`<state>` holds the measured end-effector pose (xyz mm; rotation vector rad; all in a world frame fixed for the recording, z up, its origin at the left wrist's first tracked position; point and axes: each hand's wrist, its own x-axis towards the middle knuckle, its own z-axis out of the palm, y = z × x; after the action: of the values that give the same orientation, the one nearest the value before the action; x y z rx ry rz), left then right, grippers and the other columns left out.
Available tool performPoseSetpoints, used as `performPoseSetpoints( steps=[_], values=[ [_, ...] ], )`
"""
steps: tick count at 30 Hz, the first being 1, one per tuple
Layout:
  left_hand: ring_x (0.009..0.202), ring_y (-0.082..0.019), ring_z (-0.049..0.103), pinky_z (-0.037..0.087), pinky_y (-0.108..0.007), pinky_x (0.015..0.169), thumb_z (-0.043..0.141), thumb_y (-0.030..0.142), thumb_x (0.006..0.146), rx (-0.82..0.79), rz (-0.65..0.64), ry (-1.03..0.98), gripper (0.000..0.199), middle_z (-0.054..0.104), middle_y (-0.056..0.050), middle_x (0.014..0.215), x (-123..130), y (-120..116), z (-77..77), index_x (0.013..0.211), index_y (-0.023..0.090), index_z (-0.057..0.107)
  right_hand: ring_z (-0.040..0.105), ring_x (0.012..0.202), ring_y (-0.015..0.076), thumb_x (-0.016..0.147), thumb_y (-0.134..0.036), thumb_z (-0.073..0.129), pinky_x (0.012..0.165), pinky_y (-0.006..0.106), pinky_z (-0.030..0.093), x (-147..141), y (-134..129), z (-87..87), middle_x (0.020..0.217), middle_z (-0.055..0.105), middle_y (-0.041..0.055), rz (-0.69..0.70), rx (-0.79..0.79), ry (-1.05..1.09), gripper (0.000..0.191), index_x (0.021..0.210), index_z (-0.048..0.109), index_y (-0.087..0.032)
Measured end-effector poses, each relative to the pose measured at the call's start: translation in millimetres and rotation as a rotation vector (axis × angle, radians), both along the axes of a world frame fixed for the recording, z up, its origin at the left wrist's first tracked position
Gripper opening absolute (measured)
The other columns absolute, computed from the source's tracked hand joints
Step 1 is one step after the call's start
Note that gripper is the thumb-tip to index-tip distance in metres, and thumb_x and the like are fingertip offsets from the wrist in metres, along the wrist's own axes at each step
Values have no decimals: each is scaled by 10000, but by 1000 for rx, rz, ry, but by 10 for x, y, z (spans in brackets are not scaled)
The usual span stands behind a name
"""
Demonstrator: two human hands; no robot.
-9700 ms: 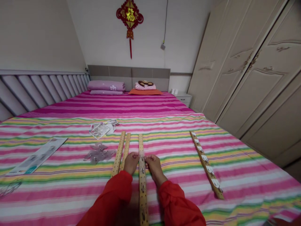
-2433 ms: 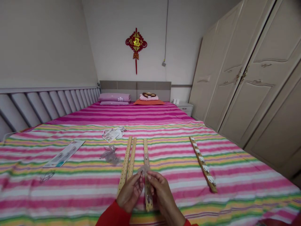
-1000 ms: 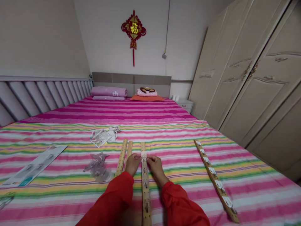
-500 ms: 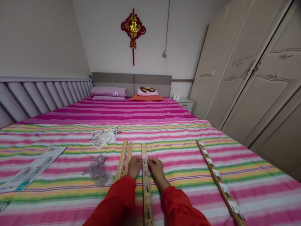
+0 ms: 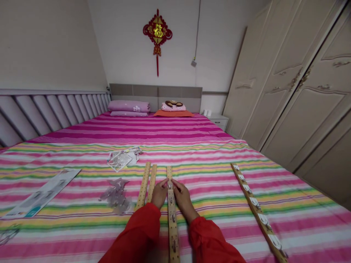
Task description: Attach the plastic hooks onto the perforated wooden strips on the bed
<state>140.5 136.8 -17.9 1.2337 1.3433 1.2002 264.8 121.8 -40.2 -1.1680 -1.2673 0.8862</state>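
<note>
A narrow wooden strip (image 5: 172, 228) with rows of holes lies lengthwise in front of me, bearing several clear adhesive hooks with metal hook parts. Near its far end, my left hand (image 5: 159, 194) and my right hand (image 5: 183, 199) meet from both sides, fingers closed at a clear adhesive hook (image 5: 170, 186) lying against the wood. The fingertips partly cover that hook. Beside my left hand are two more perforated wooden strips, a longer one (image 5: 143, 185) and another (image 5: 152, 180), with no hooks visible on them.
At the right lies a wooden strip (image 5: 251, 195) with white-backed hooks. To the left are a pile of clear plastic pieces (image 5: 116, 196), a hook package (image 5: 44, 193), opened packaging (image 5: 123, 159) and metal hooks (image 5: 8, 233). Everything rests on a striped bedsheet (image 5: 208, 226).
My fingertips have shifted from holding the clear hook by its sides to pressing close around its upper edge on the strip. The view has moved slightly.
</note>
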Motion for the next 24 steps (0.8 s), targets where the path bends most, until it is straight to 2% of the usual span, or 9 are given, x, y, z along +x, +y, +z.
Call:
performPoseSetpoints(
  steps=[5,9,14,18,21,24],
  values=[
    [754,-176,629,479,-286,745,567,118,653,-76,-64,-27,427,725,-60,796,-10,43,-18,1063,99,684,611,899,219,805,-246,470,846,343,465,16,11,46,899,671,55,35,-41,-232,386,1131,677,-253],
    [799,-184,645,478,-304,802,565,103,644,-89,-90,-72,420,739,-64,849,0,69,-53,1043,112,695,613,909,220,811,-237,453,845,336,449,24,102,18,923,687,60,83,-68,-306,407,1163,657,-248],
    [807,-190,651,478,-321,837,609,126,634,-72,-99,-110,391,742,-41,809,15,74,-72,1012,129,709,621,913,218,802,-265,495,854,329,446,27,165,-41,930,717,40,110,-46,-237,379,1138,671,-253],
    [774,-183,655,487,-322,829,666,140,607,-120,-94,-186,398,739,-29,764,22,61,-65,1001,120,710,628,903,240,795,-318,510,848,363,459,35,131,-63,924,721,55,89,-41,-183,378,1120,682,-229],
    [756,-182,660,494,-327,822,681,138,607,-163,-74,-227,409,734,-30,728,27,44,-57,1015,111,704,628,923,258,782,-380,532,855,385,462,44,88,-18,945,724,64,91,-49,-120,371,1062,710,-213],
    [800,-191,662,493,-330,834,686,142,618,-169,-54,-234,404,735,-38,737,35,24,-46,1020,112,702,641,854,255,805,-480,502,818,381,477,49,47,75,830,736,57,149,-70,-39,385,903,753,-206]
  ],
)
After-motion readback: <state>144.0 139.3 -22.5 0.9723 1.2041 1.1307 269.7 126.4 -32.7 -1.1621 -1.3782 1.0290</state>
